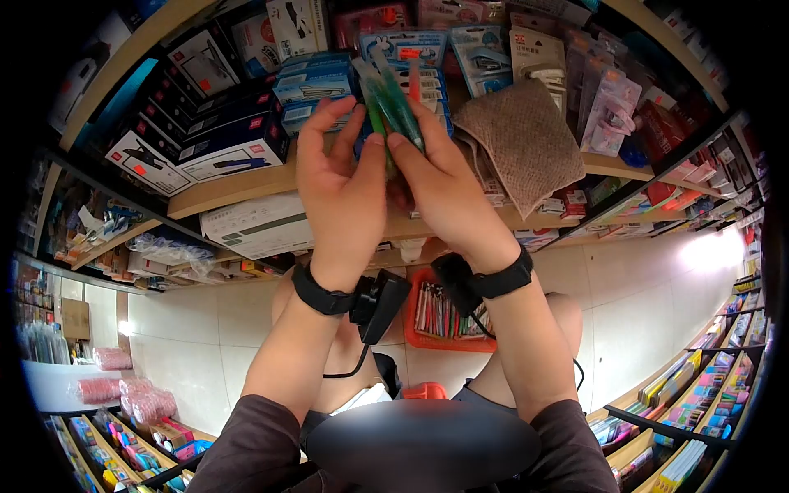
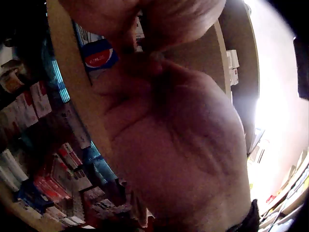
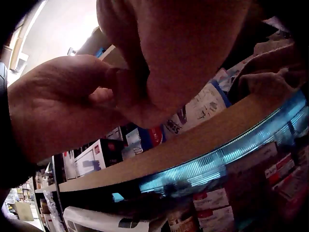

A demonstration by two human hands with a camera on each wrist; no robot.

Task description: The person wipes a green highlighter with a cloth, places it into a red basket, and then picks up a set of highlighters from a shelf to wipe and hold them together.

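Note:
Several green pens in clear wrapping (image 1: 396,111) are held upright between both hands, in front of the shelf. The left hand (image 1: 345,185) pinches a bright green one low down with its thumb, its other fingers raised and bent. With thumb and fingers the right hand (image 1: 440,168) grips the darker green bundle; a red tip stands beside it. In the left wrist view the left hand (image 2: 174,125) fills the middle, and in the right wrist view the right hand (image 3: 178,53) covers the top; the pens are hidden in both.
A brown cloth (image 1: 526,140) lies over the shelf edge (image 1: 246,187), right of the hands. Boxed staplers (image 1: 197,148) stand to the left, blue boxes (image 1: 316,78) behind. An orange basket of pens (image 1: 448,312) sits on the floor below, between the person's legs.

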